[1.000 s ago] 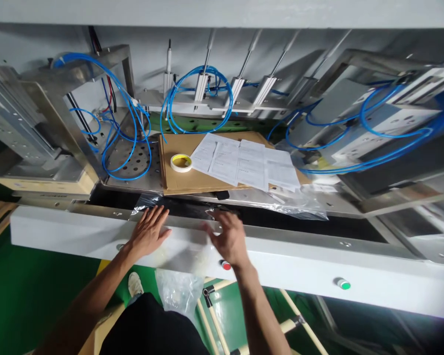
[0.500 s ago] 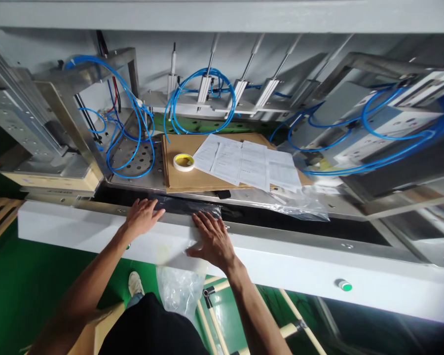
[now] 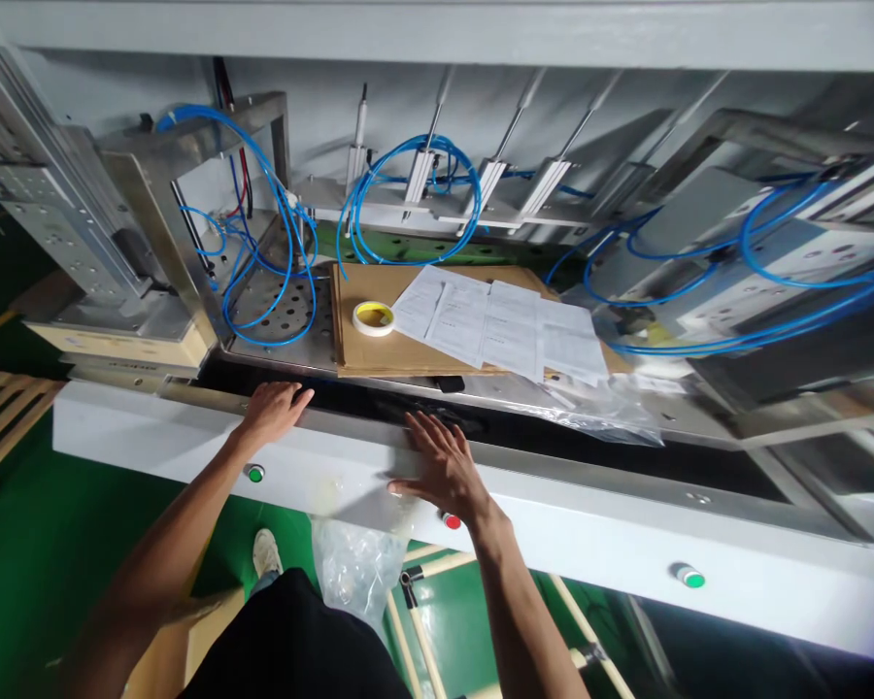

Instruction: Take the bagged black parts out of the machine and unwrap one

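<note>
Closest to the camera, a clear plastic bag [image 3: 356, 553] hangs down off the front of the white machine beam [image 3: 554, 515], its top draped flat over the beam. Both hands are spread wide and flat, gripping nothing: the left hand [image 3: 271, 412] rests on the beam's far edge to the left of the bag, and the right hand [image 3: 444, 464] presses the film on top of the beam, just above a red button [image 3: 450, 521]. Beyond the beam sits a cardboard sheet [image 3: 379, 340] with a yellow tape roll [image 3: 374, 317] and printed papers [image 3: 502, 325]. Behind that, blue air hoses [image 3: 400, 194].
</note>
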The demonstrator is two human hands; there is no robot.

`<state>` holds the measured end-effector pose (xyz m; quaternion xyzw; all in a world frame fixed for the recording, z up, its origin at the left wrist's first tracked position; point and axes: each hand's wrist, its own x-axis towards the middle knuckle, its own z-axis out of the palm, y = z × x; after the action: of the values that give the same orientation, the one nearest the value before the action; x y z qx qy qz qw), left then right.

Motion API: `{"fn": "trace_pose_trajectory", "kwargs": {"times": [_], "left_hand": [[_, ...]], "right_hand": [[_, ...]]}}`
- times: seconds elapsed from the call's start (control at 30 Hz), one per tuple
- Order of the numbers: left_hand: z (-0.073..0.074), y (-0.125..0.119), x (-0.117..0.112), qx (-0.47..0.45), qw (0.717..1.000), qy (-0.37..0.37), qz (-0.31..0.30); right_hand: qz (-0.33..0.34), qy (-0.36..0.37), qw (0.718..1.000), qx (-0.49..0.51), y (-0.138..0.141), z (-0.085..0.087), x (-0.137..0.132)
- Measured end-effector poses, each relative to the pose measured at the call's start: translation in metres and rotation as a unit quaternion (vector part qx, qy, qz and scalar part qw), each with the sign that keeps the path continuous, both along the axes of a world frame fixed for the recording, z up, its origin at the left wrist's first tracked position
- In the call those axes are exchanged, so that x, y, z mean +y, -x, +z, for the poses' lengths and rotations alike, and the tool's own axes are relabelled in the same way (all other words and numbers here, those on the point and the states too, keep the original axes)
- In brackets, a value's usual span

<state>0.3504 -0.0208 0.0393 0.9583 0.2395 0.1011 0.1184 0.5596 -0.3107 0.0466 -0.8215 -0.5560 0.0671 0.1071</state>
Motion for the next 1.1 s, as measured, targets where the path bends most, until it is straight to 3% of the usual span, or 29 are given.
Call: {"fn": "trace_pose_trajectory", "kwargs": {"times": [0.13, 0.27, 0.6, 0.77, 0.87, 0.93, 1.0, 1.1], "left_hand": [[0.003, 0.019, -0.012, -0.022, 0.999, -0.006, -0.041], [-0.001, 0.035, -0.017, -0.021, 0.998, -0.002, -0.063], [-0.02, 0.024, -0.007, -0.033, 0.998, 0.028, -0.037], [-0.015, 0.028, -0.005, -0.089, 0.994, 0.056, -0.017], [-0.007, 0.042, -0.006, -0.153, 0.985, 0.065, 0.04], [-0.007, 0.06, -0.015, -0.195, 0.972, 0.064, 0.117], [-0.017, 0.085, -0.037, -0.222, 0.948, 0.062, 0.221], [-0.048, 0.13, -0.096, -0.223, 0.893, 0.077, 0.384]], "right_hand": [[0.001, 0.047, 0.998, 0.03, -0.012, 0.007, 0.007], [0.005, 0.032, 0.999, 0.039, -0.019, 0.013, 0.007], [0.009, -0.031, 0.998, -0.045, 0.008, -0.012, -0.01], [0.007, -0.032, 0.998, -0.055, 0.007, -0.015, -0.017], [0.021, -0.046, 0.996, -0.07, 0.001, -0.019, -0.019], [0.036, -0.075, 0.994, -0.075, -0.003, -0.022, -0.018], [0.053, -0.124, 0.989, -0.064, -0.005, -0.024, -0.015], [0.067, -0.229, 0.971, -0.019, -0.008, -0.027, -0.016]]}}
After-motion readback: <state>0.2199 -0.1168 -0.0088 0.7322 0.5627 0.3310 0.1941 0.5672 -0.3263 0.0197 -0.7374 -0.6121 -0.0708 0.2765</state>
